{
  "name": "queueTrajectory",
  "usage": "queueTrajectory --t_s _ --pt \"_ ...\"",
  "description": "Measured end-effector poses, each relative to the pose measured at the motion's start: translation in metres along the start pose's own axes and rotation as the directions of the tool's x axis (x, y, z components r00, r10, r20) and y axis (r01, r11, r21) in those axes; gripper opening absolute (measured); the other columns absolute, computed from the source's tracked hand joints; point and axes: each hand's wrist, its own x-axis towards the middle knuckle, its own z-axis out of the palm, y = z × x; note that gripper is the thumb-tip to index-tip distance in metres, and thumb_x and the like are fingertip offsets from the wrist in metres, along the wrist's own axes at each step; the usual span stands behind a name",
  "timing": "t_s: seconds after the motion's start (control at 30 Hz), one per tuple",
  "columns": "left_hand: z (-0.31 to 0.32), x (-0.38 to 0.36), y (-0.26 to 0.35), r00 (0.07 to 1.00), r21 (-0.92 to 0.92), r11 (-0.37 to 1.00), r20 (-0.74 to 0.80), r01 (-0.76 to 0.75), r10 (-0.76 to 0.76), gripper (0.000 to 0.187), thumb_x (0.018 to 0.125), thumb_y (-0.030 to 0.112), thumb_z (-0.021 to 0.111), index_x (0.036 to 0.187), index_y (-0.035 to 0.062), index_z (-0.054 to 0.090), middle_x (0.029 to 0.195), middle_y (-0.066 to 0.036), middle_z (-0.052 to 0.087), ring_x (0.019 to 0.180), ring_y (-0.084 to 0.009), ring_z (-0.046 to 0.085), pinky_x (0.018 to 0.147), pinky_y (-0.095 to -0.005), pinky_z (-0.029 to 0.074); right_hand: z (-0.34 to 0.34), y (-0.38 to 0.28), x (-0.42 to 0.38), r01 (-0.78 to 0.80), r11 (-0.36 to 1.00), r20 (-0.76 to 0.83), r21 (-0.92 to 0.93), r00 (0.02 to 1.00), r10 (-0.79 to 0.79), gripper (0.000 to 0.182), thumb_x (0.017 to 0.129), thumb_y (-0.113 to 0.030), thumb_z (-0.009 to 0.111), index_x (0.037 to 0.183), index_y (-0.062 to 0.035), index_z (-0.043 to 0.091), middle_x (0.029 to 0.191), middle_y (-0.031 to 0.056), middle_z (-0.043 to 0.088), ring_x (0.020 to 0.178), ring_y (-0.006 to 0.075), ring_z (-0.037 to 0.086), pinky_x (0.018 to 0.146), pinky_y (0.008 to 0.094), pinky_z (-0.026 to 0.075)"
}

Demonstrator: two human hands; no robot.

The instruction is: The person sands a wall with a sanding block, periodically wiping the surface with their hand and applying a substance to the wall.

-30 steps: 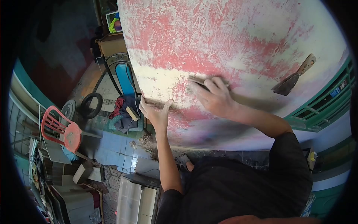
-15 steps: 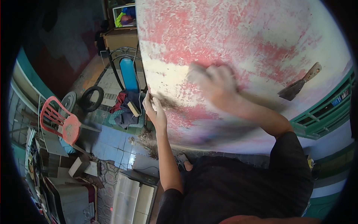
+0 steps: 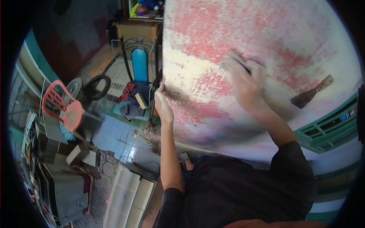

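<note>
A wall [image 3: 213, 34] with patchy red and cream paint fills the upper middle. Against its surface my right hand [image 3: 247, 81] is closed around something dark and thin, partly hidden by the fingers and too blurred to name. My left hand [image 3: 163, 104] rests at the wall's left edge, its fingers close together and partly hidden along the corner; whether they hold anything cannot be seen. A scraper [image 3: 311, 92] with a dark blade lies against the wall to the right of my right hand.
A red plastic chair [image 3: 73, 114] stands at the left, near a black tyre [image 3: 99, 87]. Beyond my left hand are a blue-backed chair [image 3: 140, 66] and piled cloths [image 3: 133, 106]. A glass-fronted cabinet [image 3: 123, 195] is at the bottom. A green window grille [image 3: 323, 133] is at the right.
The view has shifted, moving the scene slightly right. My right hand shows less blur and sits a bit farther right along the wall. My left hand's fingers look closer together at the edge.
</note>
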Motion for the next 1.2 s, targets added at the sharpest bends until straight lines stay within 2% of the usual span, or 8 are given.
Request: queueTrajectory --t_s 0.4,0.6,0.63,0.7,0.8,1.0,1.1,1.2 --pt "-0.004 -0.001 -0.002 0.995 -0.098 0.992 0.069 0.074 -0.067 0.062 0.117 0.037 0.023 0.153 -0.0074 0.046 0.152 -0.02 0.051 0.141 -0.0283 0.049 0.121 -0.0403 0.035 0.083 -0.069 0.0 0.204 0.966 0.09 0.157 0.971 -0.22 0.027 0.084 -0.008 0.072 0.11 -0.0011 0.074 0.121 0.0051 0.066 0.107 0.0219 0.059 0.087 0.0396 0.047" --pt "-0.007 -0.002 0.008 0.993 0.052 0.999 0.117 0.0 -0.006 0.061 0.117 0.038 0.024 0.154 -0.0054 0.046 0.148 -0.02 0.051 0.14 -0.0313 0.047 0.119 -0.04 0.033 -0.006 0.01 -0.007 -0.153 0.816 -0.154 0.558 0.947 0.283 0.017 0.088 0.006 0.067 0.102 -0.0007 0.076 0.106 0.0045 0.076 0.091 0.0184 0.061 0.08 0.0327 0.047" --pt "-0.009 -0.003 0.004 0.992 0.051 0.999 0.123 0.009 -0.016 0.061 0.117 0.038 0.024 0.154 -0.0054 0.046 0.148 -0.02 0.051 0.14 -0.0313 0.047 0.119 -0.04 0.033 -0.009 0.016 -0.004 -0.161 0.815 -0.143 0.556 0.948 0.286 0.017 0.088 0.006 0.067 0.102 -0.0007 0.076 0.106 0.0045 0.076 0.091 0.0184 0.061 0.08 0.0327 0.047" --pt "-0.008 0.0 -0.003 0.994 0.072 0.997 0.11 -0.013 0.005 0.061 0.117 0.039 0.025 0.153 -0.0055 0.047 0.147 -0.02 0.051 0.135 -0.031 0.05 0.116 -0.0396 0.035 -0.015 0.027 -0.004 -0.153 0.977 -0.356 -0.15 0.93 0.091 0.023 0.082 0.01 0.067 0.101 0.0017 0.074 0.102 0.0071 0.075 0.082 0.0188 0.061 0.075 0.029 0.044" --pt "0.0 -0.003 0.0 0.996 0.078 0.996 0.086 -0.04 0.033 0.06 0.117 0.038 0.027 0.152 -0.0061 0.048 0.143 -0.019 0.052 0.132 -0.0305 0.051 0.114 -0.0393 0.036 0.031 -0.016 -0.055 -0.158 0.949 -0.042 0.272 0.984 0.176 0.025 0.086 0.003 0.072 0.111 -0.0032 0.075 0.108 0.002 0.075 0.085 0.0145 0.058 0.078 0.0283 0.046" --pt "-0.001 0.0 -0.004 0.996 0.104 0.992 0.052 -0.072 0.067 0.059 0.117 0.039 0.029 0.152 -0.0037 0.049 0.132 -0.017 0.054 0.124 -0.0281 0.052 0.111 -0.0402 0.039 0.059 -0.021 -0.078 -0.226 0.886 -0.075 0.404 0.958 0.278 0.021 0.088 0.001 0.073 0.107 -0.0072 0.077 0.106 0.0003 0.076 0.091 0.0118 0.059 0.077 0.032 0.049" --pt "-0.003 -0.002 0.007 0.992 0.125 0.992 0.123 0.002 -0.017 0.067 0.115 0.049 0.025 0.156 0.0003 0.046 0.151 -0.016 0.049 0.139 -0.0285 0.047 0.112 -0.0439 0.038 -0.014 0.029 -0.016 -0.11 0.971 -0.257 -0.214 0.965 0.053 0.024 0.089 0.001 0.071 0.111 -0.004 0.077 0.106 0.0007 0.076 0.09 0.0102 0.058 0.068 0.0289 0.048" --pt "0.004 -0.004 0.01 0.999 0.153 0.988 0.048 0.011 -0.019 0.064 0.115 0.047 0.026 0.155 0.0021 0.049 0.146 -0.016 0.053 0.137 -0.0299 0.049 0.112 -0.0443 0.039 0.012 0.0 -0.044 -0.087 0.996 -0.175 -0.029 0.981 0.081 0.025 0.085 -0.008 0.077 0.11 -0.0061 0.076 0.125 -0.0006 0.071 0.088 0.0127 0.058 0.081 0.0329 0.048"
